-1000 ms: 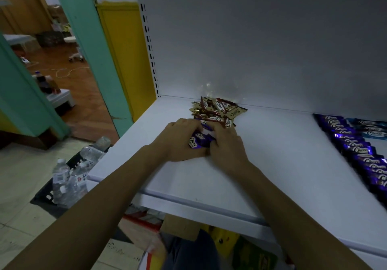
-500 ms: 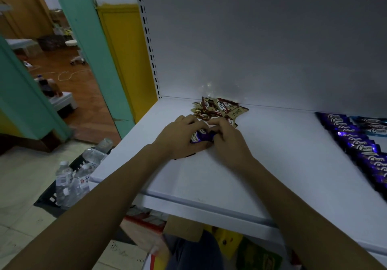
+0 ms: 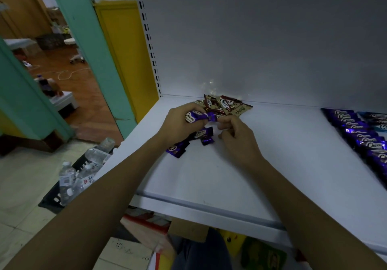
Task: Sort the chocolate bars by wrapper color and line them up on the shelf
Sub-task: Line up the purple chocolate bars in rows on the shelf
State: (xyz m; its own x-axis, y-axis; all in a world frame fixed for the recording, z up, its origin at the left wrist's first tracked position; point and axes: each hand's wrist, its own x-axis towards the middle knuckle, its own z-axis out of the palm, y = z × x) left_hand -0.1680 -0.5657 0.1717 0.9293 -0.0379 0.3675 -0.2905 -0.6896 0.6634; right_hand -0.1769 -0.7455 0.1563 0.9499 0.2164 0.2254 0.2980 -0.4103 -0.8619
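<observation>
Lifted now: your left hand (image 3: pixel 180 124) grips purple bars (image 3: pixel 198 116) off the shelf (image 3: pixel 209 175); right hand (image 3: pixel 238 137) curls at their end, hold unclear. Loose bars (image 3: pixel 202 134) lie under your fingers, still unsorted.

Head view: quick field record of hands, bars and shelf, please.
left hand: grips a purple bar, raised off the shelf
right hand: fingers curled beside that bar's end; contact unclear
loose purple bars: a few lying on the shelf under the hands
brown-and-beige pile: jumbled against the back wall
purple row: lined up at right
</observation>
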